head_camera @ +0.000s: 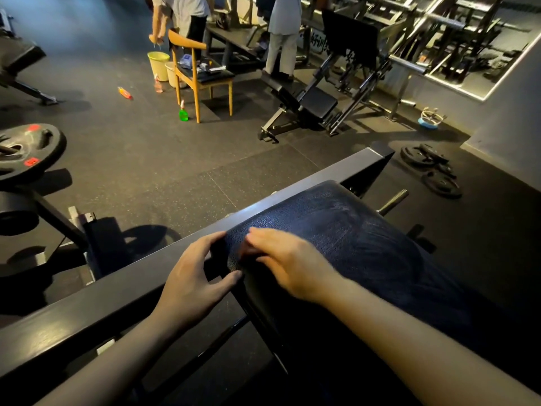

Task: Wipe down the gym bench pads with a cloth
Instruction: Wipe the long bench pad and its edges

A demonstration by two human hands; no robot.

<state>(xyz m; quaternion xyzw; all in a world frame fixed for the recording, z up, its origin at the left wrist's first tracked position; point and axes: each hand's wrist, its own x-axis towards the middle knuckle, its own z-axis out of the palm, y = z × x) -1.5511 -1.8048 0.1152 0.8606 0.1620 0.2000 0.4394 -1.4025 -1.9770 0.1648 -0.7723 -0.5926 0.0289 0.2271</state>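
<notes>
Room: gym with a dark rubber floor (pixel 164 159); a wooden chair (pixel 199 74), a yellow bucket (pixel 158 64) and a green spray bottle (pixel 183 112) stand well apart from the work area, and a weight plate (pixel 32 150) sits at far left.
Carrier: a dark steel frame beam (pixel 117 288) runs diagonally along the left edge of the bench pad.
Bench pad (pixel 366 244): dark blue, pebble-grained upholstery, mounted on the frame. Pale wipe streaks (pixel 345 212) show near its far end.
Handling, pad: judged to be firm foam under a vinyl skin. It should yield slightly under pressure and cannot shift, being fixed. The grain is likely to hold moisture, so overlapping passes are advisable.
Handling, cloth: judged light and limp, best kept flat under the palm rather than bunched.
Cloth: not clearly made out. A dark patch under the right fingertips may be it; cannot tell.
Left hand (pixel 193 276): rests on the beam, fingers spread wide, forefinger and thumb bracketing the near left corner of the pad. It holds nothing and probably serves as a brace.
Right hand (pixel 289 265): lies flat on the pad just beside that corner, fingers extended and pressed down, motion-blurred, forearm crossing the near end of the pad.
Step in hand: judged to be wiping the near left corner.
</notes>
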